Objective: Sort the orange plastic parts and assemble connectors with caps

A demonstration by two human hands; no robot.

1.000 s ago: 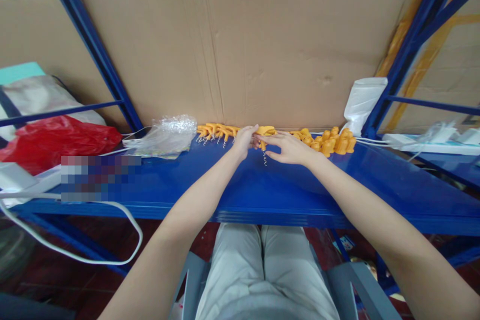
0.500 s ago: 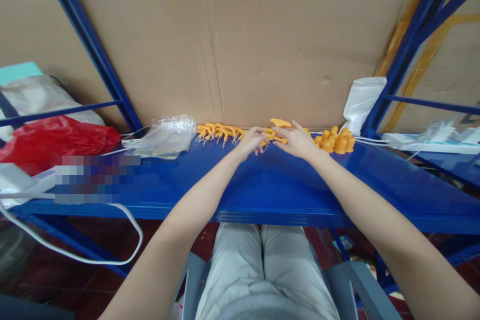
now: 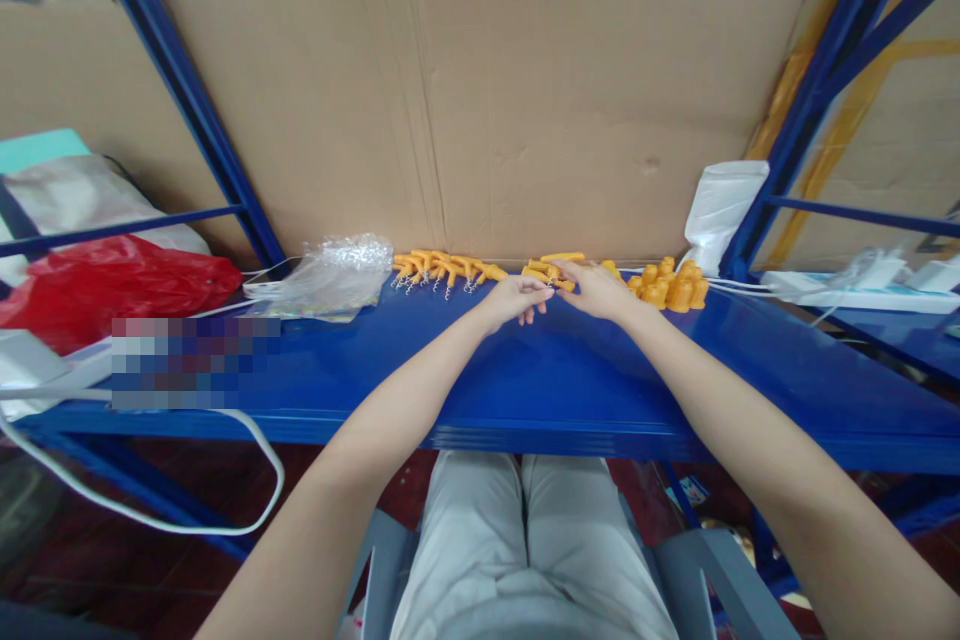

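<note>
My left hand (image 3: 516, 298) rests on the blue shelf (image 3: 525, 370), fingers curled downward and tips pinched together beside my right hand; what they hold is too small to make out. My right hand (image 3: 598, 288) reaches into a small heap of orange T-shaped handles (image 3: 546, 266) by the cardboard, its fingertips closed on one piece. A row of orange corkscrew pieces with metal spirals (image 3: 444, 268) lies to the left of my hands. To the right sits a pile of orange cap pieces (image 3: 670, 284).
A cardboard sheet (image 3: 525, 100) backs the shelf. A crumpled clear plastic bag (image 3: 330, 272) lies left of the row, with a red bag (image 3: 105, 280) beyond it. A white bag (image 3: 724, 205) leans on the right post. White cable (image 3: 150, 515) loops below the shelf edge.
The right hand, which lifted an orange handle half a second ago, has come down to the heap. The left hand has slid slightly right and toward me, fingers curling under.
</note>
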